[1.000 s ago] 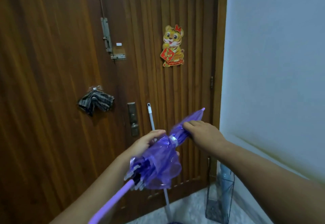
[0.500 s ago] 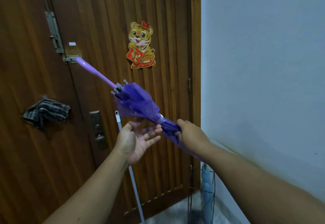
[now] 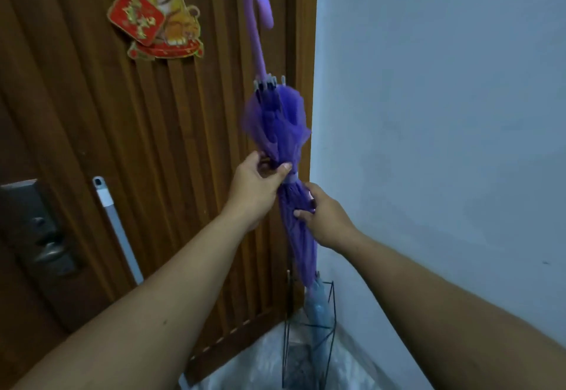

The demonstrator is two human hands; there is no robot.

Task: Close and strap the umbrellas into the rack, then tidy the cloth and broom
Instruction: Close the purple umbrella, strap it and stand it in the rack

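Purple umbrella (image 3: 277,132), folded, held nearly upright with its hooked handle (image 3: 258,6) at 12 o'clock and its tip pointing down toward 6, just above the wire rack (image 3: 309,328). Canopy bunched loose above the strap band, tighter below it. Left hand (image 3: 255,184) at 9 o'clock of the shaft, thumb and fingers pinching the canopy folds right at the band. Right hand (image 3: 324,218) at 4 o'clock of the left hand, just below it, fingers curled round the lower canopy. Rack stands on the pale floor (image 3: 260,368) in the corner, a grey-blue umbrella (image 3: 320,307) already inside it. Broom handle (image 3: 115,224) leans on the wooden door (image 3: 76,113) at 9 o'clock of the hands, well apart. Door lock (image 3: 39,236) further left. Tiger sticker (image 3: 156,9) on the door at 11 o'clock. Blue-grey wall (image 3: 444,113) at 3 o'clock.
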